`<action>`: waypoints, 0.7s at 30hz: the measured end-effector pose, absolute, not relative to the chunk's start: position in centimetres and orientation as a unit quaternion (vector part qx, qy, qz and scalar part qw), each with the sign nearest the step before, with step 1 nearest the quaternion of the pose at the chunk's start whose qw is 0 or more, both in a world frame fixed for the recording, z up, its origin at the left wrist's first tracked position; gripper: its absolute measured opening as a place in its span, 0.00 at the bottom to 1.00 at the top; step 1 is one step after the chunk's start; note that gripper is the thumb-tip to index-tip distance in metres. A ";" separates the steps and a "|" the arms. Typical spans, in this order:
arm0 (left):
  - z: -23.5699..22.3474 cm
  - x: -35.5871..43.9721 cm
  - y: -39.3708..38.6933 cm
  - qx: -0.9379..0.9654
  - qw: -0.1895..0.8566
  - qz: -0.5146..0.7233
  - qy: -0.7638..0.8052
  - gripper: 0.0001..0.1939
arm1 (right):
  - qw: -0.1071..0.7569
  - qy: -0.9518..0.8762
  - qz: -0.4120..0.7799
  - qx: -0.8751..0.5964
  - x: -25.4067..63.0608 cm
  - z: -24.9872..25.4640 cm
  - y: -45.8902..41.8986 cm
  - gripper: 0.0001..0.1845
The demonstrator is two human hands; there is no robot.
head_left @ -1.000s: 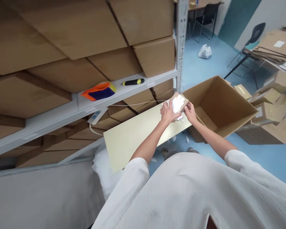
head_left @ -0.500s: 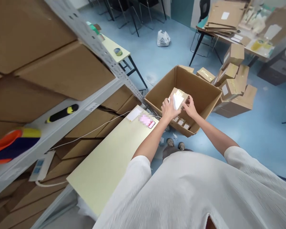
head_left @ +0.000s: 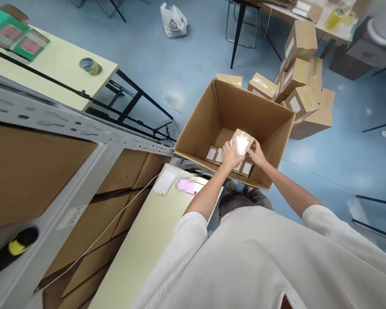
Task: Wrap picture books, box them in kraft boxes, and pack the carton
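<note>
Between my two hands is a small cardboard box (head_left: 240, 136) with clear tape and a white label on it. My left hand (head_left: 230, 155) grips its left side, fingers spread over the label. On the opposite side, the fingers of my right hand (head_left: 256, 153) close on the box's edge. Both hands are over the large open carton (head_left: 193, 124) on the floor. Inside the carton, along its near wall, stand several small labelled boxes (head_left: 247, 168), partly hidden by my left hand and the held box.
Left of me is a pale tabletop (head_left: 131, 257) with a white paper (head_left: 164, 182) and a phone (head_left: 197, 188). A metal shelf (head_left: 93, 180) holds cartons and a black-yellow cutter (head_left: 14, 251). Taped boxes (head_left: 300, 43) are stacked beyond the carton. A white bag (head_left: 173, 21) lies on the floor.
My view and body have turned right, away from the shelf. The held box has moved from above the tabletop to over the open carton, with both hands still on it.
</note>
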State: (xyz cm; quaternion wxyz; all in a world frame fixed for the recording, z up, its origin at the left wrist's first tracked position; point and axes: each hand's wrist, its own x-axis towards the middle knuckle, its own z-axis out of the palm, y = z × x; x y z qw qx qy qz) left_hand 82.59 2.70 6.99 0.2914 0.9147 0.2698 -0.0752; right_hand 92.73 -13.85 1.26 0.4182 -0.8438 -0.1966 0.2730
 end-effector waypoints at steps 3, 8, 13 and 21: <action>5.3 83.3 3.8 0.906 0.300 -0.097 0.283 0.64 | 0.464 -0.087 0.338 -0.814 91.6 -0.8 -12.2 0.47; 2.8 85.0 5.7 0.878 0.328 -0.137 0.321 0.66 | 0.509 0.013 0.405 -0.760 91.6 -2.5 -9.9 0.40; -0.6 87.6 7.8 0.845 0.349 -0.178 0.363 0.68 | 0.511 0.052 0.450 -0.730 94.9 -5.0 -7.8 0.39; -9.0 93.5 13.4 0.814 0.367 -0.199 0.404 0.66 | 0.460 0.017 0.498 -0.735 98.4 -13.5 -3.2 0.49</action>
